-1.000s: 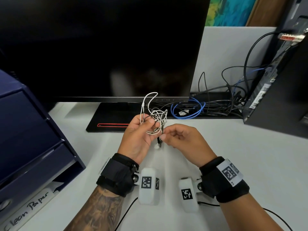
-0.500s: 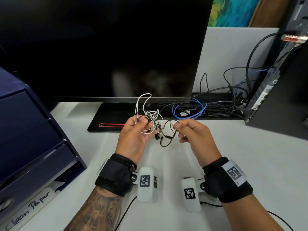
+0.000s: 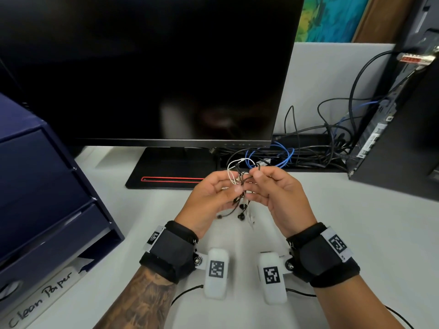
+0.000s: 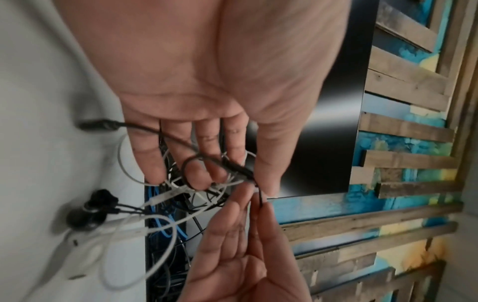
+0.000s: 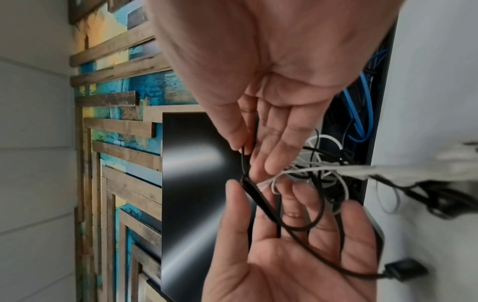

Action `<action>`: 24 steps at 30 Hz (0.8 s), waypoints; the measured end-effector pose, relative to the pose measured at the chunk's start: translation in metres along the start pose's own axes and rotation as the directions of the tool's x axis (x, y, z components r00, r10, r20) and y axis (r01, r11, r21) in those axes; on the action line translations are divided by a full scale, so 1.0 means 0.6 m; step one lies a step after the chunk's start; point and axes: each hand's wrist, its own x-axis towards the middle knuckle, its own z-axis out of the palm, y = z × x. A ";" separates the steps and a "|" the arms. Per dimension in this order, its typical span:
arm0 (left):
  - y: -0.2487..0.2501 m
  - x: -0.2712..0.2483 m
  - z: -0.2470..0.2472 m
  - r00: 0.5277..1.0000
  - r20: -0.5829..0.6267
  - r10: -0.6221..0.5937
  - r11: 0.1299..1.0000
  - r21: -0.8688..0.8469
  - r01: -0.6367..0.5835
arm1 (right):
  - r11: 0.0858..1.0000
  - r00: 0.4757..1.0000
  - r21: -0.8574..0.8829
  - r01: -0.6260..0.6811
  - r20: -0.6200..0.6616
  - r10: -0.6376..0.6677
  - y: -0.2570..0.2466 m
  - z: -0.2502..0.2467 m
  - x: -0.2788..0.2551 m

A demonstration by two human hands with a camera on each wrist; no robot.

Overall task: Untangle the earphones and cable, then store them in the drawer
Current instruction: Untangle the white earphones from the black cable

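Observation:
A tangle of white cable (image 3: 231, 170) and black earphone cord (image 3: 243, 180) hangs between my two hands above the desk. My left hand (image 3: 234, 182) faces palm right. Its thumb and forefinger pinch a thick piece of the black cord (image 4: 241, 169), and a black loop lies over its fingers. My right hand (image 3: 253, 184) pinches the same black cord (image 5: 244, 161) between thumb and forefinger just beside it. The black earbuds (image 4: 88, 208) and a white plug end (image 3: 250, 218) dangle below the hands. A black plug (image 5: 404, 269) hangs off the left palm. The blue drawer unit (image 3: 42, 191) stands at the left.
A dark monitor (image 3: 154, 67) on its black base (image 3: 171, 169) stands right behind the hands. Blue and black cables (image 3: 297, 155) pile up behind it to the right, beside a black computer case (image 3: 399, 150). A paper label (image 3: 40, 302) lies under the drawer unit.
The right hand had drawn a black loop out to the right; now both hands have come together, palms facing each other, and the earbuds hang lower.

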 end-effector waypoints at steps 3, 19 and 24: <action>0.000 0.000 -0.001 0.998 -0.037 0.055 0.995 0.081 -0.052 | 0.999 1.000 -0.022 0.023 -0.018 -0.024 -0.001 -0.003 0.000; 0.016 0.010 -0.030 0.950 -0.310 0.039 0.985 -0.150 -0.089 | 0.996 0.957 0.076 0.043 -0.290 -0.019 -0.027 -0.038 0.019; 0.027 0.012 -0.044 0.933 -0.360 0.016 0.946 -0.298 -0.131 | 1.000 0.958 -0.024 -0.002 -0.285 -0.005 -0.026 -0.052 0.020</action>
